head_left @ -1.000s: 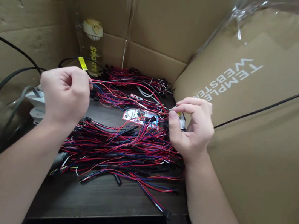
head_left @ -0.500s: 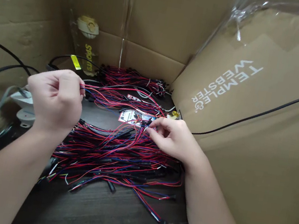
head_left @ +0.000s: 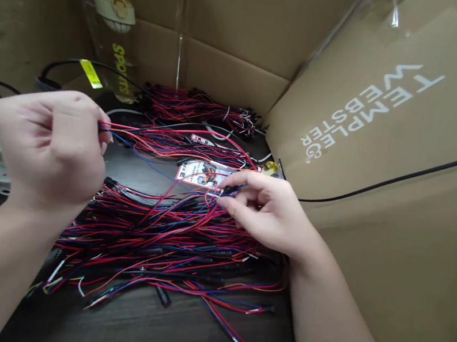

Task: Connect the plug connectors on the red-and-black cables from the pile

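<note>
My left hand (head_left: 55, 145) is closed in a fist around red, blue and orange wires (head_left: 124, 128) that come out to the right of it. My right hand (head_left: 268, 210) pinches a small black connector (head_left: 229, 190) with wires on it, between thumb and fingertips; part of it is hidden by the fingers. Beneath both hands spreads a large heap of thin wire leads (head_left: 156, 235), mostly red and blue, some with black sleeves and connectors. A printed card (head_left: 198, 173) lies just left of my right fingertips.
A tied wire bundle (head_left: 195, 108) lies against the back cardboard wall (head_left: 241, 15). Behind my left hand stands a clear bottle (head_left: 119, 53) with a cream lid. A black cable (head_left: 407, 172) crosses the right cardboard panel (head_left: 426, 245). White plugs (head_left: 0, 174) sit at left.
My left hand has shifted left in the picture, still closed on wires. The right hand remains pinched near the card, showing more of the connector. The camera view has moved slightly.
</note>
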### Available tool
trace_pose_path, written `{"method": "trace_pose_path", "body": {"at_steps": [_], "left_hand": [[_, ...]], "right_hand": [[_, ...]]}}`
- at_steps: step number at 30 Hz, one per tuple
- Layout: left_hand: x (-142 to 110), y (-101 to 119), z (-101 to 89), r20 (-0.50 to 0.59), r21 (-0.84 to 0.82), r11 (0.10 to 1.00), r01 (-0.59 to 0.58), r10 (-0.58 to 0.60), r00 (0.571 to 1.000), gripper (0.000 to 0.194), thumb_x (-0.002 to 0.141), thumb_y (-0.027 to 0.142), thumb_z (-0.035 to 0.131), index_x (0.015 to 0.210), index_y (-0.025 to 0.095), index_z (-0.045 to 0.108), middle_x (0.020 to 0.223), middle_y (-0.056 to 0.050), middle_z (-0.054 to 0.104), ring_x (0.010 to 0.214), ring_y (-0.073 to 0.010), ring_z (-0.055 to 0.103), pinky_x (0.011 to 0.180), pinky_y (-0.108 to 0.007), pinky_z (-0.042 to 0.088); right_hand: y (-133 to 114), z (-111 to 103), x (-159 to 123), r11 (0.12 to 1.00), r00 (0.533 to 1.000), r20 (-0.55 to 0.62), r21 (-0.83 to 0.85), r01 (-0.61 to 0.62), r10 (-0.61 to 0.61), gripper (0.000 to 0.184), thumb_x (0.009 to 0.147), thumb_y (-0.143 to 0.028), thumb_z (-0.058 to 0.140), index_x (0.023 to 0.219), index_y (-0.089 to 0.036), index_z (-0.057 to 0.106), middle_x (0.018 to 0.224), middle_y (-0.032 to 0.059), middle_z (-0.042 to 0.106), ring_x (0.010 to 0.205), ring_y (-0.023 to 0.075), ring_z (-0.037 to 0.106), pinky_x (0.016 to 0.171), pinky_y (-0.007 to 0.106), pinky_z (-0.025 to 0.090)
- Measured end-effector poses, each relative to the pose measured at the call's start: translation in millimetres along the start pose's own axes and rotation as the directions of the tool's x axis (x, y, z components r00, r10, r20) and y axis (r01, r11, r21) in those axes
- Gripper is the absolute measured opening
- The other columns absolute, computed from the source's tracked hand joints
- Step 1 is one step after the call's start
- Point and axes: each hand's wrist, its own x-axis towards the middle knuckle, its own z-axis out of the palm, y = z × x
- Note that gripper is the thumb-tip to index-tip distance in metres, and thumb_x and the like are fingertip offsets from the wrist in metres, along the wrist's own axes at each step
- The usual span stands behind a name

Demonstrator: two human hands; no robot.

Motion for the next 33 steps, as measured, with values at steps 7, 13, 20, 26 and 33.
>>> {"method": "trace_pose_path", "body": {"at_steps": [7,13,20,26,33], "left_hand": [[-8.0,-12.5,-4.2,0.076,0.168,0.960,-0.222,0.212,0.974,0.036,0.077,-0.007,0.047,0.053,0.018,0.058,0.047,0.004,0.044,0.045,-0.0077,0.041,0.049,-0.026,0.027],[-8.7,-18.1,-8.7,0.149,0.196,0.928,-0.316,0.290,0.945,0.028,0.077,0.004,0.050,0.053,0.019,0.056,0.046,0.005,0.035,0.044,-0.0074,0.035,0.050,-0.027,0.024],[-25.2,5.7,-9.0,0.420,0.194,0.948,-0.253,0.153,0.895,0.030,0.078,0.024,0.056,0.050,0.021,0.047,0.052,0.001,0.037,0.050,-0.0117,0.032,0.051,-0.033,0.021],[-15.9,-0.2,-11.8,0.636,0.036,0.882,-0.470,0.343,0.691,0.032,0.078,0.022,0.063,0.049,0.021,0.047,0.049,0.002,0.049,0.045,-0.0101,0.042,0.046,-0.028,0.029],[-3.7,-5.2,-10.7,0.911,0.008,0.989,-0.151,0.055,0.409,0.025,0.075,0.020,0.064,0.051,0.022,0.062,0.044,0.001,0.053,0.040,-0.0109,0.045,0.040,-0.025,0.032]], "right_hand": [[-20.3,-9.2,-10.8,0.990,0.995,0.088,0.128,-0.054,0.043,0.012,0.091,-0.021,0.068,0.094,-0.020,0.057,0.055,-0.0049,0.056,0.042,0.0080,0.047,0.039,0.020,0.029],[-20.2,-10.4,-12.2,0.970,0.990,0.140,0.234,-0.064,0.031,0.015,0.095,-0.018,0.065,0.096,-0.021,0.050,0.063,0.0015,0.070,0.052,0.0120,0.065,0.046,0.020,0.046],[-23.1,-8.9,-12.5,0.980,0.999,0.036,0.197,0.001,-0.008,0.015,0.094,-0.016,0.067,0.094,-0.021,0.052,0.075,0.0030,0.073,0.059,0.0103,0.065,0.048,0.020,0.044],[-16.2,-10.0,-10.7,0.996,0.997,-0.051,-0.070,0.047,-0.050,0.017,0.086,-0.014,0.073,0.094,-0.020,0.059,0.081,0.0010,0.067,0.065,0.0115,0.061,0.055,0.024,0.049],[-16.9,-9.1,-10.5,0.988,0.992,-0.059,-0.115,0.103,-0.110,0.014,0.088,-0.017,0.073,0.093,-0.021,0.061,0.093,0.0063,0.073,0.084,0.0180,0.070,0.073,0.030,0.058]]}}
